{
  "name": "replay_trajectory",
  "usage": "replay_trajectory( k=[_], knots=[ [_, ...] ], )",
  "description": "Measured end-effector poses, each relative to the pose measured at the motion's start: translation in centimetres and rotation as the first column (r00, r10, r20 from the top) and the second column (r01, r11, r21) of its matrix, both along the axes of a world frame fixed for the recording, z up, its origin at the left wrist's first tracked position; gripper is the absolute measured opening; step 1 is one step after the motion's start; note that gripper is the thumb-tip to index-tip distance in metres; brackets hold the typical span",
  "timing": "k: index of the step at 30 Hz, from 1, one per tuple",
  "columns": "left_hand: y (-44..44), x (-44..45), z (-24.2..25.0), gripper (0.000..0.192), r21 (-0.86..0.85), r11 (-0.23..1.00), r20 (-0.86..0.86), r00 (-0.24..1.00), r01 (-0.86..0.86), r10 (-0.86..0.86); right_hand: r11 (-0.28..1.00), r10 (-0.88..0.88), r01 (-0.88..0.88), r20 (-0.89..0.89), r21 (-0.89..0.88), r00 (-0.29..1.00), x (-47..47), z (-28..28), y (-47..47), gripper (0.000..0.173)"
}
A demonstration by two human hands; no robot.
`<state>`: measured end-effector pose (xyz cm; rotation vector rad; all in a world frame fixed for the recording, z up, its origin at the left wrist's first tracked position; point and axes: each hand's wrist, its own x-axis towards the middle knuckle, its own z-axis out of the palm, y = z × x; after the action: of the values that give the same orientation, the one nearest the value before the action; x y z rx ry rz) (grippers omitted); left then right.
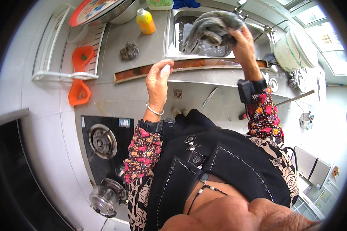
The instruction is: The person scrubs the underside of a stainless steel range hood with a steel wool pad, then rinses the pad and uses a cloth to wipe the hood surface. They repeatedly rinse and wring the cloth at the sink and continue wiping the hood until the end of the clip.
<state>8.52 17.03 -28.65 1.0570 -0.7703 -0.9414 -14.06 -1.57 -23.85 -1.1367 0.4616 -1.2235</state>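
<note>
My right hand grips a bunched grey cloth above the stainless steel sink. Dark water with pale floating bits shows beneath the cloth. Along the counter's front edge lies a long, narrow strip-shaped tray, its inner face stained brown and orange. My left hand is over the left part of this tray, fingers loosely curled and thumb apart, with nothing visible in its grasp. Whether the left fingertips touch the tray, I cannot tell. A whitish patch shows on the left thumb.
Left of the sink are a steel wool scourer and a yellow-orange bottle. A white rack with orange baskets stands farther left. The gas hob is by my left arm. A white bucket stands right of the sink.
</note>
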Motion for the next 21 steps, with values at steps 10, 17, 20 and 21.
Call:
replay_trajectory(
  k=[10,17,20,21],
  knots=[
    [-6.0,-1.3,-8.0,0.019,0.441,0.895,-0.094,0.987,-0.075,0.129,0.801,-0.393,-0.49,-0.92,-0.344,0.004,2.9,-26.7,-17.1,0.031],
    [-13.9,-2.2,-9.4,0.021,0.472,0.881,-0.087,0.992,-0.039,0.09,0.547,-0.041,-0.783,-0.925,0.295,-0.377,4.1,-31.2,-22.6,0.032],
    [-17.6,-2.6,-9.8,0.028,0.459,0.884,-0.066,0.996,0.087,-0.064,0.529,0.331,-0.731,-0.898,0.431,-0.29,3.8,-26.4,-25.2,0.031],
    [-18.9,-2.6,-10.3,0.032,0.517,0.848,-0.036,0.993,0.116,-0.114,0.578,0.454,-0.702,-0.879,0.416,-0.148,3.3,-23.9,-25.5,0.032]
  ],
)
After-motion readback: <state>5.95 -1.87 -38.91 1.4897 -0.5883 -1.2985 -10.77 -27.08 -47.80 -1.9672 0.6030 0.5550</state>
